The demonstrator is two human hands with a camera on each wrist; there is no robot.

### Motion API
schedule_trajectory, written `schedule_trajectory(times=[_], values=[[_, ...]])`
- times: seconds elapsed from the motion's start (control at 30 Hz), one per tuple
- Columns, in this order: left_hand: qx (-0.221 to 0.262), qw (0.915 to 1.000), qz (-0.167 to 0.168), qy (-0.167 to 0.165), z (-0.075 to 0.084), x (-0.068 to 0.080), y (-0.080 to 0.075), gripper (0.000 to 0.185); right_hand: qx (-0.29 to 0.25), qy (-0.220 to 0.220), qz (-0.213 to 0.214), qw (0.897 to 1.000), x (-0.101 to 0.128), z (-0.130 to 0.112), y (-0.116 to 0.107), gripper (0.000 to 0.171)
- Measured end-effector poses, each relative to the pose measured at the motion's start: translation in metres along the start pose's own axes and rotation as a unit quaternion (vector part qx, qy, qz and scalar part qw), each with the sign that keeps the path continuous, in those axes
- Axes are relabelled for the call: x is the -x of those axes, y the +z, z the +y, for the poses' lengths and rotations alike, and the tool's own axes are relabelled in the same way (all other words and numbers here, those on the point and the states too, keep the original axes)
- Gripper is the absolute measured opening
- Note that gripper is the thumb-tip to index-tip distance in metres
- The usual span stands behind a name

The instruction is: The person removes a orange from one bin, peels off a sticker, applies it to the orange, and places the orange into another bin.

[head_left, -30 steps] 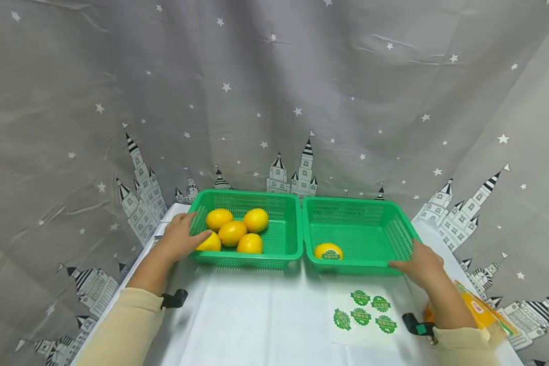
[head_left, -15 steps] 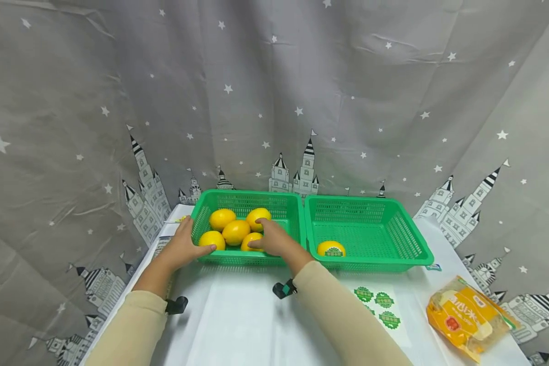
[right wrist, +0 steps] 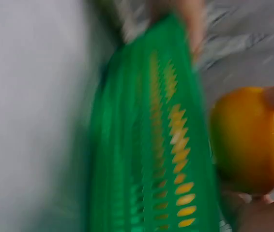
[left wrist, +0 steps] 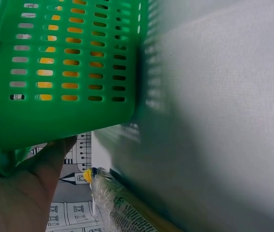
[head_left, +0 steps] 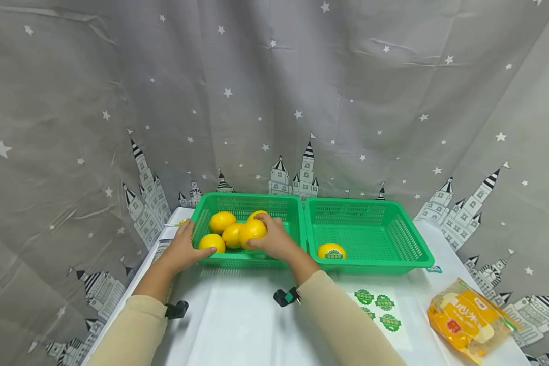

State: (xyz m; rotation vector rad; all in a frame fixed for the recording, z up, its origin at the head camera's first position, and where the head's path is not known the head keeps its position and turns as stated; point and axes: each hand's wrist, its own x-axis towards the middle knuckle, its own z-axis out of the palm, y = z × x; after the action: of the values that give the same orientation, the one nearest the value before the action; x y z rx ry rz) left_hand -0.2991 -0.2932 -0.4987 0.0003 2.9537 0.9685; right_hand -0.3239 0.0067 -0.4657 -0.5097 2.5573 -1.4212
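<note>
My left hand (head_left: 183, 249) grips the left end of a green plastic basket (head_left: 242, 258), thumb over the front rim. In the left wrist view, fingers show behind the basket's (left wrist: 64, 118) slotted wall. Held in my right hand (head_left: 274, 239) is a yellow lemon (head_left: 253, 232), raised inside the basket's right half. The right wrist view, blurred by motion, has this lemon (right wrist: 246, 140) between thumb and fingers, beside the basket wall. Several other lemons (head_left: 221, 222) lie in the same basket; one behind the held lemon is partly hidden.
A second green basket (head_left: 379, 265) stands close on the right, with one lemon (head_left: 331, 250) bearing a green label. In front lies a sheet of green round stickers (head_left: 390, 323), partly covered by my right sleeve. An orange food bag (head_left: 466, 320) lies at the table's right edge.
My right hand has left the right basket's right end, crossed to the left basket and lifted the front right lemon. My left hand stays at the left basket's end.
</note>
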Motion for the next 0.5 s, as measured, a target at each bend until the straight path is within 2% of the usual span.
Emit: schedule_trajectory(times=[0.1,0.2,0.33,0.43,0.5], values=[[-0.003,1.0,0.001,-0.004,-0.001,0.001,0.002,0.127,-0.093,-0.032,0.037,0.994,0.041,-0.004,0.001,0.078],[-0.004,1.0,0.004,-0.007,0.0,0.001,0.002,0.126,-0.135,-0.046,0.038,0.989,0.083,0.009,0.009,0.082],[-0.009,0.9999,0.0,-0.01,0.003,0.002,0.0,0.125,-0.099,-0.04,0.018,0.994,0.119,0.044,0.027,0.089],[-0.013,0.9998,0.0,-0.012,0.006,0.003,-0.003,0.125,-0.06,-0.018,0.007,0.998,0.13,0.069,0.037,0.087],[-0.017,0.9995,0.014,-0.021,0.011,0.008,-0.005,0.123,-0.049,-0.002,0.0,0.999,0.132,0.081,0.04,0.083]])
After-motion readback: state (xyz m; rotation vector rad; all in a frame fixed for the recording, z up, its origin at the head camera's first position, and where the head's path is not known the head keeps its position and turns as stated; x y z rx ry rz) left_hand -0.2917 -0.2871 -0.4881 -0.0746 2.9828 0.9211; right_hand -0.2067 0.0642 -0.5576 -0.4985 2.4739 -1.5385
